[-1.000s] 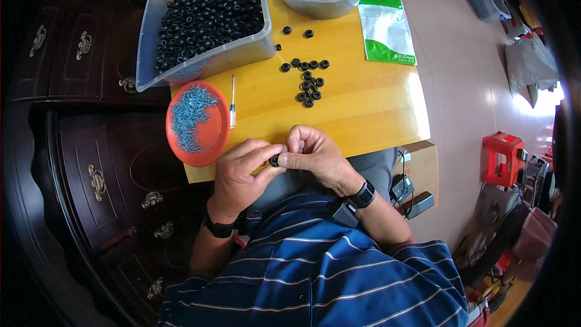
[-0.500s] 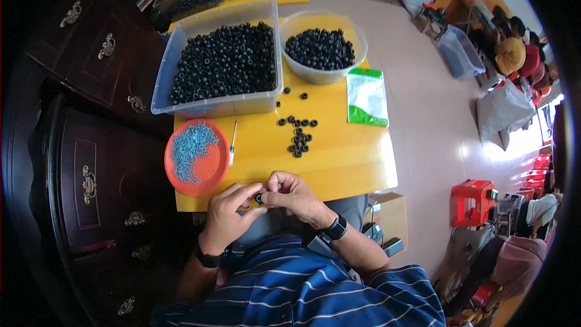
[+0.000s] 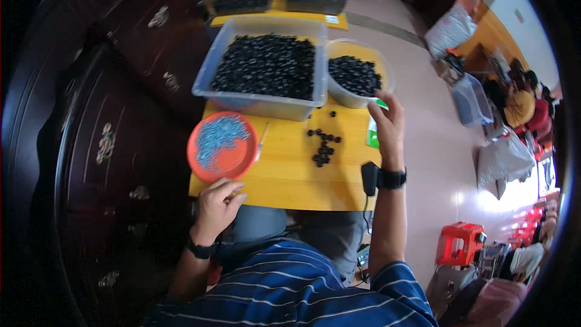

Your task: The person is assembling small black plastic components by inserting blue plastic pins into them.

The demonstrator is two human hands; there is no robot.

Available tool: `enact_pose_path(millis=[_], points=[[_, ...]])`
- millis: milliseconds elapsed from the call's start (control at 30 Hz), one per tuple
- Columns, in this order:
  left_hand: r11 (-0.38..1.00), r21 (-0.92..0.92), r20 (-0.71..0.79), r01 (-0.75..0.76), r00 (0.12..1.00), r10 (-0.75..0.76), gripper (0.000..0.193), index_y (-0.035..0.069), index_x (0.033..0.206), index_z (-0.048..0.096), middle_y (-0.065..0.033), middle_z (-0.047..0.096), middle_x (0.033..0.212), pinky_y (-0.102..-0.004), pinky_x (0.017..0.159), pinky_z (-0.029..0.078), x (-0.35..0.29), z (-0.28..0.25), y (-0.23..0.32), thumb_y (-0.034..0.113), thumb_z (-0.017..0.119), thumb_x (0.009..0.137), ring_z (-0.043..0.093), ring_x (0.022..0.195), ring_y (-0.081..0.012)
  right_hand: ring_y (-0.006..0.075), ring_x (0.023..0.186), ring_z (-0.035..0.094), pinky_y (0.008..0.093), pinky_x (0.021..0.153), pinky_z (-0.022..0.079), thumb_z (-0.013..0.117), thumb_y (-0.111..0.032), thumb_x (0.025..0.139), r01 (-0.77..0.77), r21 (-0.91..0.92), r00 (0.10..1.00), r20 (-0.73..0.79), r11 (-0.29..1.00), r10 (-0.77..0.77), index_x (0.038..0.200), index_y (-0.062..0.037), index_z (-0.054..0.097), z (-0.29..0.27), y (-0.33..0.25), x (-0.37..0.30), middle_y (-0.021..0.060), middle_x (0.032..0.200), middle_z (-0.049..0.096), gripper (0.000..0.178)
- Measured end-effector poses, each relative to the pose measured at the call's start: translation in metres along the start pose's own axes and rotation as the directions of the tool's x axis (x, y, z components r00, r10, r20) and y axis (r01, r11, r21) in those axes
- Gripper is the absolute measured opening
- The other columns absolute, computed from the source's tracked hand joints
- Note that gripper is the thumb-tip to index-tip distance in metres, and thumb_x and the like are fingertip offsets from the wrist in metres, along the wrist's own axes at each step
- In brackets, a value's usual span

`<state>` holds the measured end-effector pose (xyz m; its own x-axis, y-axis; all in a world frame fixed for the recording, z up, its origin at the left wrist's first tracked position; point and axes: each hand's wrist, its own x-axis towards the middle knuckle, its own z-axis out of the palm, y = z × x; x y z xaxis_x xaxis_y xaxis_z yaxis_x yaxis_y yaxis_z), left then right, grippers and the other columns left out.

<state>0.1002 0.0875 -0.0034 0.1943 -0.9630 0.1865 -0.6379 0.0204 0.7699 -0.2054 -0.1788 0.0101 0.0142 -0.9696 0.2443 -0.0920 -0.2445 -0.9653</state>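
Observation:
My right hand [image 3: 389, 124] is raised over the near right rim of a round clear tub [image 3: 390, 79] of small black rings [image 3: 354, 75]. Its thumb and forefinger are apart, with nothing visible between them. Loosely curled, my left hand [image 3: 219, 209] rests at the table's front edge, just below an orange plate [image 3: 233, 160]. A gap shows between its thumb and fingers, and I see nothing in it. Small bluish metal pins or screws [image 3: 219, 136] lie heaped on the plate. Several loose black rings [image 3: 322, 156] are grouped on the yellow table [image 3: 284, 188].
A large clear bin [image 3: 260, 106] full of black rings stands left of the tub. Beside the plate lies a thin pale tool [image 3: 262, 140]. My right forearm partly hides a green-and-white packet [image 3: 372, 133]. Dark drawers [image 3: 91, 163] stand at left, a red stool [image 3: 461, 243] at right.
My hands have parted: the right moved up and right to the tub, the left drew left toward the plate. The small black ring between their fingers is no longer visible there. The view has shifted.

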Motion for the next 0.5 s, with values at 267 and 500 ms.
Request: enact_pose_path(millis=[267, 500], points=[[0.924, 0.380, -0.045, -0.041, 0.997, 0.062, 0.019, 0.002, 0.101, 0.072, -0.0129, 0.070, 0.091, -0.0392, 0.070, 0.056, 0.029, -0.019, -0.047, 0.010, 0.075, 0.083, 0.070, 0.082, -0.0313, 0.0072, 0.084, 0.062, 0.0225, 0.079, 0.050, 0.066, -0.004, 0.097, -0.302, 0.161, 0.934, 0.249, 0.940, 0.257, 0.104, -0.0018, 0.066, 0.018, 0.040, -0.120, -0.0015, 0.091, 0.067, 0.008], [0.910, 0.374, 0.095, -0.177, 0.984, 0.153, 0.016, 0.005, 0.097, 0.074, -0.0118, 0.070, 0.093, -0.0419, 0.073, 0.055, 0.060, 0.004, -0.058, 0.014, 0.074, 0.084, 0.069, 0.085, -0.0336, 0.0028, 0.073, 0.055, 0.0201, 0.068, 0.047, 0.068, -0.007, 0.095, -0.300, 0.054, 0.942, 0.171, 0.952, 0.288, 0.102, -0.0016, 0.067, 0.022, 0.046, -0.155, -0.0047, 0.082, 0.064, 0.009]])
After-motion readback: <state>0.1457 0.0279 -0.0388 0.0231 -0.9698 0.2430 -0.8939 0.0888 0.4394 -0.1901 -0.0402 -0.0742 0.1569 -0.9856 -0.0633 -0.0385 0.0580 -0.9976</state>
